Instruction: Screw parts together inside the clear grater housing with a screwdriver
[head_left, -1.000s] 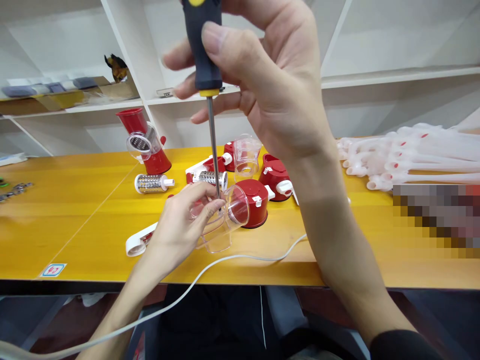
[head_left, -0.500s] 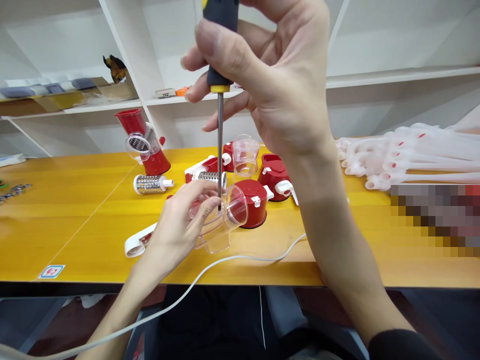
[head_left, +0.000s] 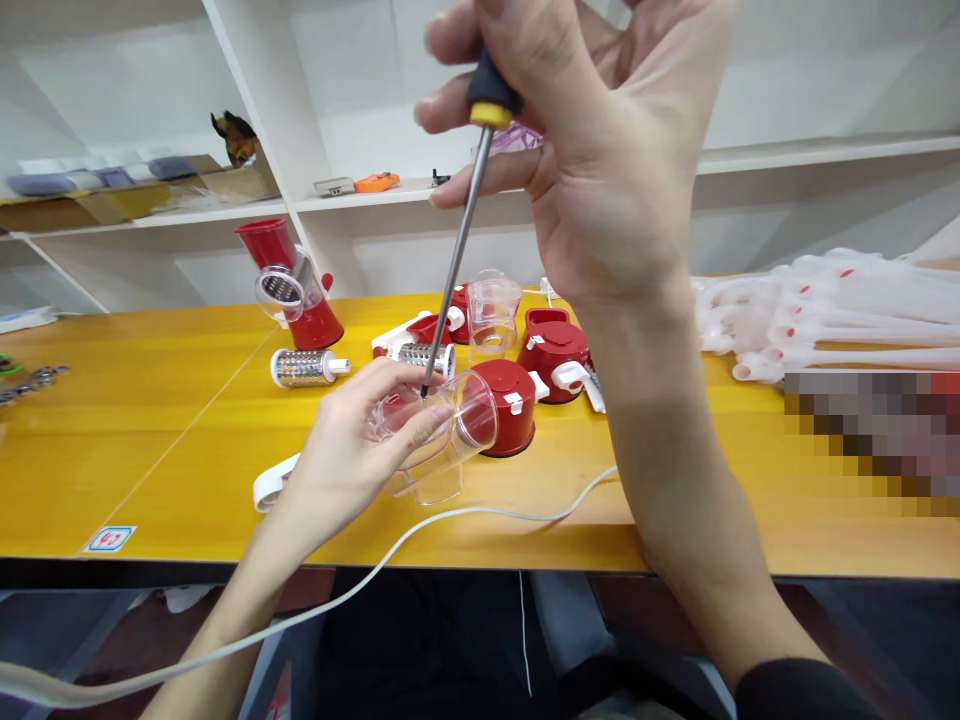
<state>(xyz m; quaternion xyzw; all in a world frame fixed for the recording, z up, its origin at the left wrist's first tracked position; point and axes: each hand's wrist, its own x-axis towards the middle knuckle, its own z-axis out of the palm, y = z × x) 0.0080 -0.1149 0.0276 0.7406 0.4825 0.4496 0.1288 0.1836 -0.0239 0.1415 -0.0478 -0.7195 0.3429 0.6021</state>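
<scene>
Left hand [head_left: 352, 455] closed around clear housing [head_left: 442, 440] over the table [head_left: 150, 440], right hand [head_left: 600, 150] gripping tilted screwdriver [head_left: 457, 250], tip touching the housing.

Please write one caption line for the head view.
Left hand steadies a clear housing; right hand tilts a screwdriver onto it.

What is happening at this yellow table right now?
A person works with both hands. The left hand holds a clear plastic housing lying on its side above the table. The right hand grips a screwdriver, tilted, its tip on the housing. Red bases and metal grater drums lie behind.
</scene>
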